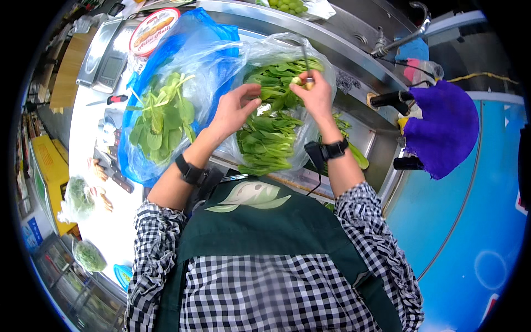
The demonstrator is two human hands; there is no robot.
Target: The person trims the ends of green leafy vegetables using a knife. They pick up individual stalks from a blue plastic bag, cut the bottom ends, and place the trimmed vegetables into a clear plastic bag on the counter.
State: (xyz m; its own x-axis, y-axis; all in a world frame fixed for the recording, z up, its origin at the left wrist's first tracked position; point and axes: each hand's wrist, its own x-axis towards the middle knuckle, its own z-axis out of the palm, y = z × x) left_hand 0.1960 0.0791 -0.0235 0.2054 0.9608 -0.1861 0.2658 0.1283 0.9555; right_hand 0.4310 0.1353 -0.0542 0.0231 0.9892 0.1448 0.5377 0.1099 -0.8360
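Note:
In my right hand [313, 93] is a small knife [307, 62], its thin blade pointing away from me, with a pale green stem piece [295, 80] pinched at the fingers. My left hand [238, 108] has its fingers apart and holds nothing, over the edge of a clear plastic bag [321, 54]. Leafy greens in two bunches, a far one [274, 79] and a near one [267, 143], lie in that bag. Looser leafy greens [164, 120] rest on a blue plastic bag [132, 166] to the left.
A metal sink [369, 143] with a long green vegetable [358, 155] is at the right, near a purple cloth [444, 128]. On the left counter are a digital scale [110, 68], a red-and-black-handled knife [116, 99], a round tub lid [154, 31], ginger [97, 169] and bagged greens [79, 199].

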